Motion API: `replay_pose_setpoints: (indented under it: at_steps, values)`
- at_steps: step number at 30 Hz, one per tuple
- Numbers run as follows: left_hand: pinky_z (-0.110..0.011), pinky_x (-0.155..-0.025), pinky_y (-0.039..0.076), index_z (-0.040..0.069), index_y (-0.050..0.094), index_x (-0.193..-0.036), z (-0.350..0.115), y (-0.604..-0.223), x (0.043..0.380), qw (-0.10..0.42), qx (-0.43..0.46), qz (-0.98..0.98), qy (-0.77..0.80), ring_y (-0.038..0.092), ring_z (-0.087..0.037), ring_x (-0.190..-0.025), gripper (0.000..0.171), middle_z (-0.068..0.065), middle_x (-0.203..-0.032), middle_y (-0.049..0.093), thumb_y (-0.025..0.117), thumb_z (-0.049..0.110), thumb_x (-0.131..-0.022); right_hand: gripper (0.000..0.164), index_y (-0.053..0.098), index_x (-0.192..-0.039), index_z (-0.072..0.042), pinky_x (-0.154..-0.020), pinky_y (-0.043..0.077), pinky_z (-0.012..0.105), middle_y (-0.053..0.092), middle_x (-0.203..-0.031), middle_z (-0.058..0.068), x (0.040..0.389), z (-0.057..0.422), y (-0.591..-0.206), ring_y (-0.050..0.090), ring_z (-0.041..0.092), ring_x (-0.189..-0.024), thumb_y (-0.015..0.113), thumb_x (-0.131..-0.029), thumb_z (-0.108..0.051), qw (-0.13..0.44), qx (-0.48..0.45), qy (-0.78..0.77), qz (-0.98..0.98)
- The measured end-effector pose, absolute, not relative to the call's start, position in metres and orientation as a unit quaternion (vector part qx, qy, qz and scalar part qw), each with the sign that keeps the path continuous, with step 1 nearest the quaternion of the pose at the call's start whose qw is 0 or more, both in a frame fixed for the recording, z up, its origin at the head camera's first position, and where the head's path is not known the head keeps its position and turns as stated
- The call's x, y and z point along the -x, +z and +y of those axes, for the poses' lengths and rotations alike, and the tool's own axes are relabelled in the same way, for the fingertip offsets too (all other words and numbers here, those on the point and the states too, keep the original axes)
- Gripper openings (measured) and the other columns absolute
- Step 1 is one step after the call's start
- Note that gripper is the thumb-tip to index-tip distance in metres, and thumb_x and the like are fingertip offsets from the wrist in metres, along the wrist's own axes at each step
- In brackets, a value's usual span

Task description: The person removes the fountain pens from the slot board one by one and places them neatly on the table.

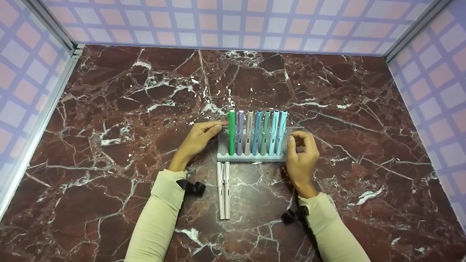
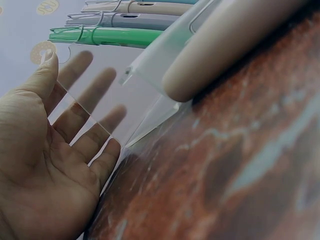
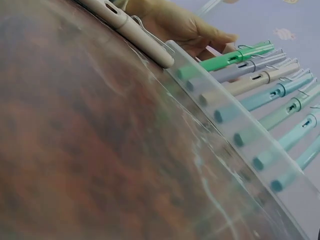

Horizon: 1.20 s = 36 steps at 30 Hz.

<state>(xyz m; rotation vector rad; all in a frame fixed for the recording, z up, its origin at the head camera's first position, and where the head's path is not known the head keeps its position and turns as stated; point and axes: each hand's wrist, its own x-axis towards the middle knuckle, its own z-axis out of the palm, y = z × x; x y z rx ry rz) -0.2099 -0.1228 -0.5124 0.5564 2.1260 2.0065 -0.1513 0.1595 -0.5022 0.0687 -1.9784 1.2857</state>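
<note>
A clear pen stand holds several pens upright in a row. From left to right come a bright green pen, a purple pen, a beige pen, a blue one, a muted green one and two light blue ones. My left hand grips the stand's left edge, thumb in front; in the left wrist view its fingers show through the clear panel. At the right edge, my right hand holds the stand between thumb and curled fingers, partly hidden. The right wrist view does not show that hand.
Two pale pink pens lie side by side on the marbled table, just in front of the stand's left part. Checked panels wall the table at the back and both sides. Black straps sit at both wrists.
</note>
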Motion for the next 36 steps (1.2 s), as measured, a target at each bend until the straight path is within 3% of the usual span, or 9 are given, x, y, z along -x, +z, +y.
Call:
replay_pose_setpoints:
  at_steps: [10, 36]
  values:
    - [-0.039, -0.114, 0.042, -0.005, 0.063, -0.126, -0.123, -0.513, 0.211, 0.085, -0.174, 0.719, 0.667, 0.058, -0.031, -0.128, 0.030, -0.018, -0.133, 0.064, 0.051, 0.012, -0.105, 0.009, 0.063, -0.097, 0.013, -0.058, 0.044, 0.017, 0.063, -0.079, 0.017, 0.142, 0.151, -0.477, 0.054, 0.011, -0.067, 0.062, -0.088, 0.011, 0.316, -0.004, 0.552, -0.772]
    - [-0.039, -0.113, 0.043, -0.005, 0.064, -0.126, -0.123, -0.513, 0.210, 0.079, -0.180, 0.723, 0.662, 0.059, -0.031, -0.127, 0.030, -0.019, -0.131, 0.065, 0.052, 0.012, -0.105, 0.021, 0.062, -0.106, 0.013, -0.059, 0.047, 0.014, 0.067, -0.088, 0.022, 0.140, 0.154, -0.482, 0.058, 0.011, -0.069, 0.069, -0.087, 0.010, 0.260, -0.021, 0.549, -0.794]
